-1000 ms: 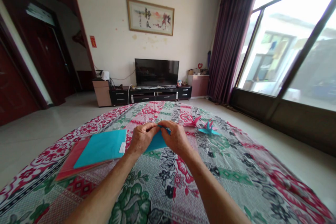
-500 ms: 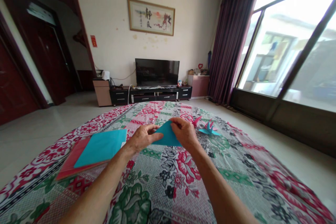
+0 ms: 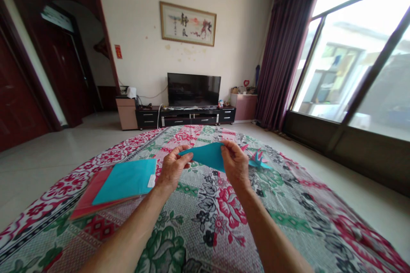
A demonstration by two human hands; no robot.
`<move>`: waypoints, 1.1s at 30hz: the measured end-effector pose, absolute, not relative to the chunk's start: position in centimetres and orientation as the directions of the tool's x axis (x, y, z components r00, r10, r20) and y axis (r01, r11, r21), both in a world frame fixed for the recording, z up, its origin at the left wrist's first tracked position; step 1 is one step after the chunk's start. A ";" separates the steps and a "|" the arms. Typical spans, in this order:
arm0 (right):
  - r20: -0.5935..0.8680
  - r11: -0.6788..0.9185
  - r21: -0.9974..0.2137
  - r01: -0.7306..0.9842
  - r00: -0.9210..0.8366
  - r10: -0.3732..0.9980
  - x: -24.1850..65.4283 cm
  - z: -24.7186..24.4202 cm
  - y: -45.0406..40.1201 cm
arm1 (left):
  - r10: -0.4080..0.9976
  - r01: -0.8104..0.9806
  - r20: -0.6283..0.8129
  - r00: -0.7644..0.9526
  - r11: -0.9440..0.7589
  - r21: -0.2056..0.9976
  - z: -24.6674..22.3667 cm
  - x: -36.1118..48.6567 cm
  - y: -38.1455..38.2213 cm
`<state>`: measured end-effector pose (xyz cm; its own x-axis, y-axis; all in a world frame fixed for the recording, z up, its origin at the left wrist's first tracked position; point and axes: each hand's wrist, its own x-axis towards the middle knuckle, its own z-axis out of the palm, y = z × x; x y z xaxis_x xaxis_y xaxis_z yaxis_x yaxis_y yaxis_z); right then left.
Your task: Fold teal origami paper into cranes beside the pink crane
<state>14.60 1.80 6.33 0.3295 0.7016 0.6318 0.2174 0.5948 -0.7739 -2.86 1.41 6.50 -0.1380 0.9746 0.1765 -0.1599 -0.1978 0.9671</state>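
Observation:
A folded sheet of blue paper (image 3: 207,155) is stretched between my two hands, above the flowered cloth. My left hand (image 3: 174,166) pinches its left corner between thumb and fingers. At the other end, my right hand (image 3: 235,160) grips the upper right corner, covering part of that side. Just beyond the right hand sit folded paper cranes, a blue one (image 3: 259,160) in front and pink ones (image 3: 246,148) partly hidden behind the hand. To the left lies a pack of blue paper (image 3: 128,179) with a white label, overlapping red paper (image 3: 85,196).
A patterned cloth (image 3: 192,230) covers the round-edged surface under my hands. Beyond it stand a low black cabinet (image 3: 181,121) and a television (image 3: 194,89). A purple curtain (image 3: 275,59) and large windows are on the right, doors on the left.
The blue paper has been turned and lifted, from a triangle to a wider, longer shape. My hands have moved apart, the right one shifting rightward in front of the cranes.

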 end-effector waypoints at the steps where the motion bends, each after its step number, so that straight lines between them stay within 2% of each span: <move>1: 0.622 0.593 -0.781 0.196 0.338 0.707 14.5 6.4 1.8 | 0.969 -0.174 0.190 -0.157 -0.217 0.961 6.4 -2.8 1.5; 6: 0.563 0.567 -0.816 0.115 0.380 0.733 14.4 6.3 1.9 | 0.968 -0.249 0.192 -0.163 -0.228 0.941 6.3 -2.7 1.5; 14: 0.531 0.542 -0.834 0.106 0.423 0.735 14.6 6.1 2.1 | 0.979 -0.376 0.118 -0.168 -0.174 0.910 6.3 -2.6 1.6; 33: 0.544 0.543 -0.829 0.133 0.413 0.730 14.7 5.9 2.3 | 0.975 -0.388 0.101 -0.199 -0.173 0.906 5.9 -2.7 1.7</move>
<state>14.72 2.26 5.88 0.4131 0.7303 0.5440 0.1330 0.5426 -0.8294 -2.74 1.72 5.87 -0.1985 0.9749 0.1007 -0.3877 -0.1725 0.9055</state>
